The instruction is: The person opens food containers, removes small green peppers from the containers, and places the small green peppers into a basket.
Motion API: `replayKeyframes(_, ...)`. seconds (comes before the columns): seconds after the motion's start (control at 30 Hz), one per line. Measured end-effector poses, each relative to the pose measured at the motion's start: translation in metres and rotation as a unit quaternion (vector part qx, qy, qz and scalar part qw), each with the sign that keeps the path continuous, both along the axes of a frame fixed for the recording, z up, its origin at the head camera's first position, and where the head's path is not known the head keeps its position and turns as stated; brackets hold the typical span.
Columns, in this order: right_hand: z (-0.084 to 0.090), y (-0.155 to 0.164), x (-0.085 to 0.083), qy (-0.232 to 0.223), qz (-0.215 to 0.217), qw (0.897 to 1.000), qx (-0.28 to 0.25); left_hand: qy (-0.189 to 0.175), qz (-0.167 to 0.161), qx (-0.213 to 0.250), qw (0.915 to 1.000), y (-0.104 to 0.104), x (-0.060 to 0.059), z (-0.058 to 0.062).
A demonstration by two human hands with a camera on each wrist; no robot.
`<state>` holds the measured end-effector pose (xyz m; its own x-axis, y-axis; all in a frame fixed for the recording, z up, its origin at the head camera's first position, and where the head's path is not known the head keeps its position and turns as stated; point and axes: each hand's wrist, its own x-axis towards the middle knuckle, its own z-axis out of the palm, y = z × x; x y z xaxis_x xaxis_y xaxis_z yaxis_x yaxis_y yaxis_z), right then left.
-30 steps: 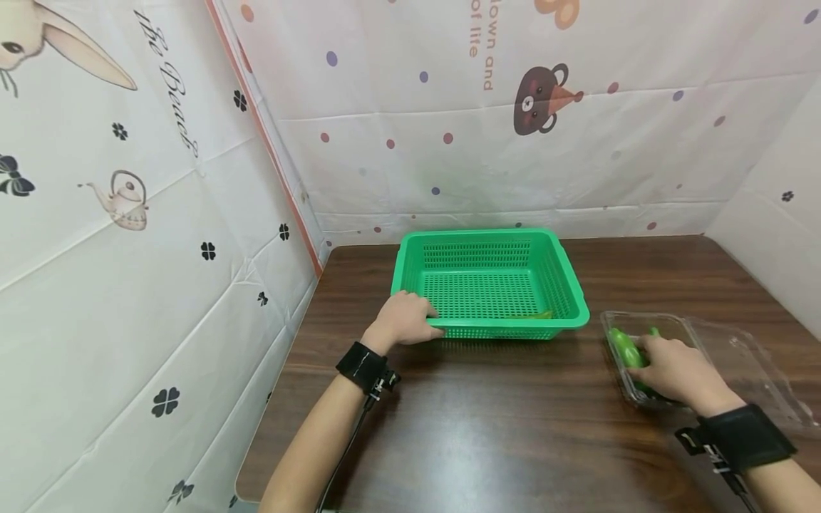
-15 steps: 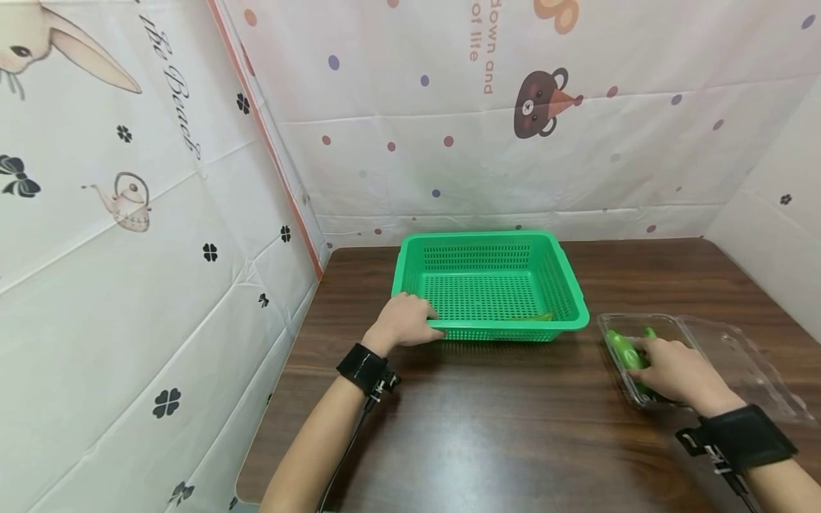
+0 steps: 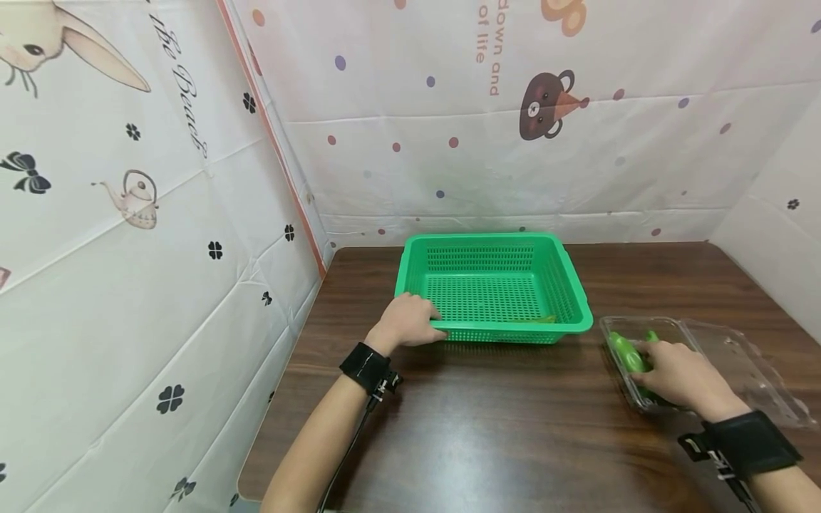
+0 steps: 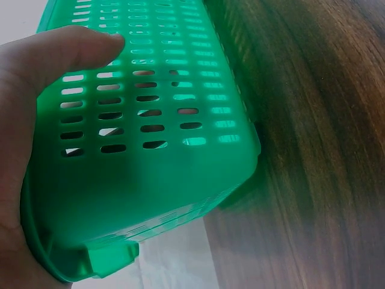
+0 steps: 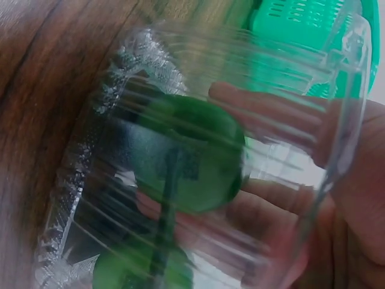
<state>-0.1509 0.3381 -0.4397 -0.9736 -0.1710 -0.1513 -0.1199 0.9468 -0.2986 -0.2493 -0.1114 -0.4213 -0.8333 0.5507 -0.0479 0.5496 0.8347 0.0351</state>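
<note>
A green plastic basket (image 3: 481,326) stands at the back of the table. My left hand (image 3: 405,320) grips its rim at the front left corner, the thumb (image 4: 90,48) lying along the outer slotted wall. A clear plastic box (image 3: 631,399), its lid folded back, sits at the right. Inside it my right hand (image 3: 683,374) has its thumb and fingers around a green pepper (image 5: 192,156), seen blurred through the box wall. A second green pepper (image 5: 141,265) lies beside it. The hand covers part of the box's contents in the head view.
The clear lid (image 3: 744,363) lies flat on the brown wooden table (image 3: 462,420), right of the box. A slim yellow-green piece (image 3: 541,319) lies in the basket behind its front wall. Printed sheets (image 3: 385,171) hang behind and at both sides.
The whole head view has shifted slightly. Both hands keep their places, the left on the basket rim and the right inside the clear box.
</note>
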Motion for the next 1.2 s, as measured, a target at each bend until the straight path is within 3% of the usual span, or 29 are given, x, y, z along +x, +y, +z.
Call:
replayKeyframes(0.73,0.0093,-0.0028,-0.0018,0.029,-0.009,1.0,-0.007,0.002,-0.002,0.002,1.0,-0.0007,-0.0005,0.0005)
replayKeyframes(1.2,0.0042,0.0024,-0.0014,-0.004,-0.023,0.998,-0.064,-0.001,-0.003,-0.001,1.0,-0.0003,-0.0011,0.0002)
